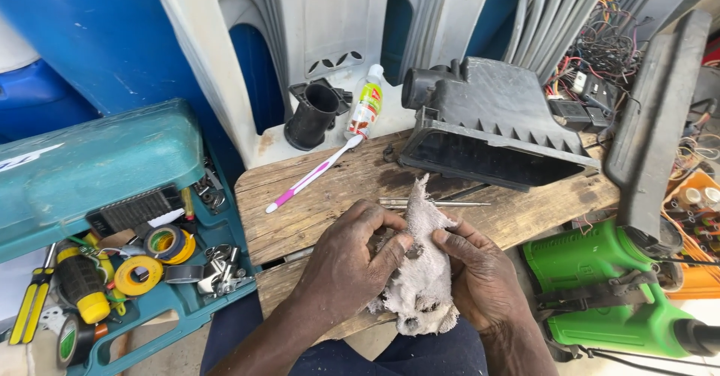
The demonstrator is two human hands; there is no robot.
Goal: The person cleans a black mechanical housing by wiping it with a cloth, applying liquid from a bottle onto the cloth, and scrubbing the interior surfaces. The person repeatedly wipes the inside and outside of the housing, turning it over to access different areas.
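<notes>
Both hands, left hand (352, 260) and right hand (480, 271), grip closed on dirty grey rag (421, 271) over wooden surface (322, 203); toothbrush (311, 175) beyond rag.

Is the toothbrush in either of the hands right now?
No: the toothbrush lies alone on the wooden board, while the left hand and right hand both grip the grey rag.

Bare forearms, no sleeves, dark navy trousers

The bare wooden board (322, 211) is open between the toothbrush (311, 175) and the black housing (495, 124); a metal rod (435, 203) lies across.
</notes>
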